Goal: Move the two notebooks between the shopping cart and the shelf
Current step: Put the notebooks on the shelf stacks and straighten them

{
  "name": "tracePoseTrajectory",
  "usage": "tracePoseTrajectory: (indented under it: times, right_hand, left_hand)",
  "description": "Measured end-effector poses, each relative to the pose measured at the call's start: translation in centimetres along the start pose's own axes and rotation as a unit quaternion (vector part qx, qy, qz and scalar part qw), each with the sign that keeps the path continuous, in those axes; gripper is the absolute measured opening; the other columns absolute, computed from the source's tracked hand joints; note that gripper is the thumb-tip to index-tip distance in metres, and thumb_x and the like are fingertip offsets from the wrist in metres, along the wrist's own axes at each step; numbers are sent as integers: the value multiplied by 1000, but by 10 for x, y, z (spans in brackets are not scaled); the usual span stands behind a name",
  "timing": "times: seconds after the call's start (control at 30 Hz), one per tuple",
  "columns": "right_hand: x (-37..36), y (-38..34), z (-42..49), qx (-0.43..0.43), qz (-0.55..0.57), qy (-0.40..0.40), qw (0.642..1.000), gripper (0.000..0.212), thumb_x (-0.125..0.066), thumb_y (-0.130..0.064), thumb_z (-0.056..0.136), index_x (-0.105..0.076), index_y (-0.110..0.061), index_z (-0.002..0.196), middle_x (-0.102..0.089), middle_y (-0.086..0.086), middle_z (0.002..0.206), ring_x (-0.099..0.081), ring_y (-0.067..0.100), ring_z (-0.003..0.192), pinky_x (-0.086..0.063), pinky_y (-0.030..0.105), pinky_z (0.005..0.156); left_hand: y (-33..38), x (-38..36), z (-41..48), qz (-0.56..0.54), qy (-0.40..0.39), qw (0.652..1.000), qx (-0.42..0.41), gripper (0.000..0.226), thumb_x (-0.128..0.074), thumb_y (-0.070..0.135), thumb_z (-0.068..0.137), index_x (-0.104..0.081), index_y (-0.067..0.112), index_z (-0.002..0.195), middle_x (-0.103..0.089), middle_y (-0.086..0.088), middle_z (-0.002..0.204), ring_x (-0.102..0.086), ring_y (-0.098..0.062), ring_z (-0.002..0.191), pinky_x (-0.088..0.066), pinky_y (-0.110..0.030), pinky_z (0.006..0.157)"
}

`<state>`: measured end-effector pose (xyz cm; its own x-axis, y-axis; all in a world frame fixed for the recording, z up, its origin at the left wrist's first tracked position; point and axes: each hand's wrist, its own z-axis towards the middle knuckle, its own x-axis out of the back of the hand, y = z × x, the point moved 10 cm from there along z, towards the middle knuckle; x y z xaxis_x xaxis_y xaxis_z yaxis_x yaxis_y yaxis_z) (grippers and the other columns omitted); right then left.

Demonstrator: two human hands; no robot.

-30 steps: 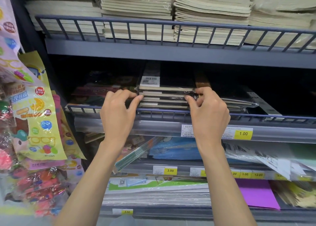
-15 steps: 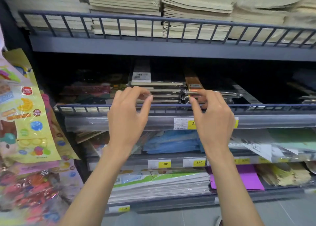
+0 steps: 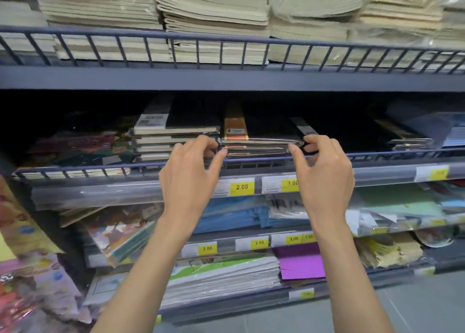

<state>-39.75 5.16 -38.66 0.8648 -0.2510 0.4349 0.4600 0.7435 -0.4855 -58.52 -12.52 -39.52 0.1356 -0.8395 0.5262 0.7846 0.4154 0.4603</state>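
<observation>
pinching flat glossy-wrapped notebooks (image 3: 256,145)

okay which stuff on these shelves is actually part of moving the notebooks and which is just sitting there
Part of the job:
- left hand
- right hand
- orange-banded notebook stack, between both hands
- middle shelf rail

Just sitting there:
- beige pads above
- stack with white label
- purple sheet
- price tags

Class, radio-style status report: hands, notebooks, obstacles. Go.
Left hand and right hand open, fingertips at either end of black notebook stack. Stack on shelf, not lifted. Wire rail runs across front.
</observation>
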Motion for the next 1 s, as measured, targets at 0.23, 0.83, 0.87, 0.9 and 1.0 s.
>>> tracePoseTrajectory:
  times: [0.23, 0.83, 0.87, 0.9, 1.0]
  right_hand:
    - [-15, 33, 15, -27, 73, -39, 996, 34, -65, -46, 93, -71, -16, 110, -67, -2, 105, -65, 21, 83, -53, 42, 73]
    - [-47, 32, 29, 17, 186, -98, 977, 19, -67, -24, 95, -79, -9, 98, -70, 3, 85, -60, 13, 72, -48, 31, 71]
    - [-45, 30, 28, 18, 188, -99, 977, 20, -68, -24, 95, -79, -9, 98, -70, 3, 85, -61, 13, 72, -49, 30, 71]
    - [-45, 29, 28, 19, 188, -101, 977, 21, -68, -26, 95, -79, -10, 99, -70, 2, 86, -61, 12, 72, -49, 29, 70]
    - [-47, 30, 27, 0, 184, -123, 975, 31, -69, -39, 92, -78, -14, 106, -69, -4, 94, -62, 8, 73, -52, 24, 71]
  left_hand:
    - [3, -7, 2, 16, 19, 999, 38, 24, -65, 47, 93, -65, 23, 98, -67, 12, 87, -61, -16, 88, -47, -34, 64]
    - [20, -12, -2, 17, 45, 998, -46, 19, -69, 27, 93, -65, 9, 93, -54, 9, 80, -44, -9, 68, -33, -17, 65]
    - [19, -12, -2, 12, 47, 998, -48, 18, -70, 26, 93, -65, 8, 92, -54, 9, 80, -44, -8, 68, -33, -16, 66]
    - [18, -11, -2, 8, 49, 998, -46, 18, -70, 26, 93, -65, 9, 92, -54, 10, 81, -45, -8, 69, -33, -16, 66]
    - [13, -9, -3, 5, 46, 998, -32, 19, -69, 32, 93, -65, 13, 93, -60, 8, 83, -48, -9, 74, -33, -17, 67]
